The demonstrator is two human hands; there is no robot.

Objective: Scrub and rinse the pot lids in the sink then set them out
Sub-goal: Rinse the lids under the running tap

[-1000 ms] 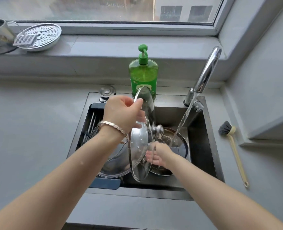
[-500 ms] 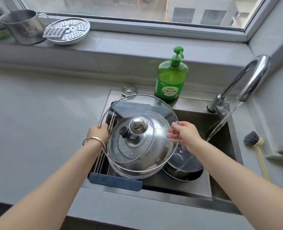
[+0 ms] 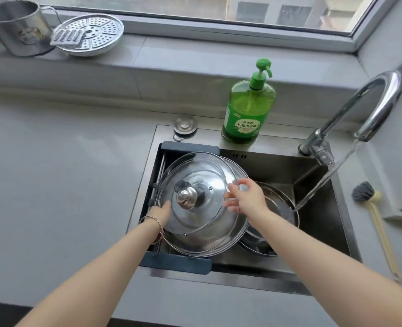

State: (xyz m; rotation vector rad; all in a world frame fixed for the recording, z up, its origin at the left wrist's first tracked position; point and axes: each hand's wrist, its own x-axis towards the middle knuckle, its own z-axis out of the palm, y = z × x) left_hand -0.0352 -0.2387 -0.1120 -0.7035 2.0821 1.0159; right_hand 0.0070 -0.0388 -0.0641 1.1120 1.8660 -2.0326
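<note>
A glass lid [image 3: 207, 215] with a steel knob lies nearly flat on a larger glass lid [image 3: 221, 246], over the rack at the left of the sink [image 3: 318, 234]. At the top lid's left rim my left hand [image 3: 158, 213] holds it, fingers hidden beneath. Spread fingers of my right hand [image 3: 246, 197] touch the same lid's right rim. To the right stands a steel pot [image 3: 280, 204], with water from the faucet [image 3: 372, 97] hitting its rim.
A green soap bottle [image 3: 248, 112] stands behind the sink. To the right, a dish brush [image 3: 370, 204] lies on the counter. On the window sill are a perforated steamer plate [image 3: 93, 34] and a metal mug [image 3: 15, 27]. Grey counter spreads to the left.
The lid went from upright under the stream to flat over the left stack. My right hand loosened from gripping the rim to spread fingers. The view shifted left.
</note>
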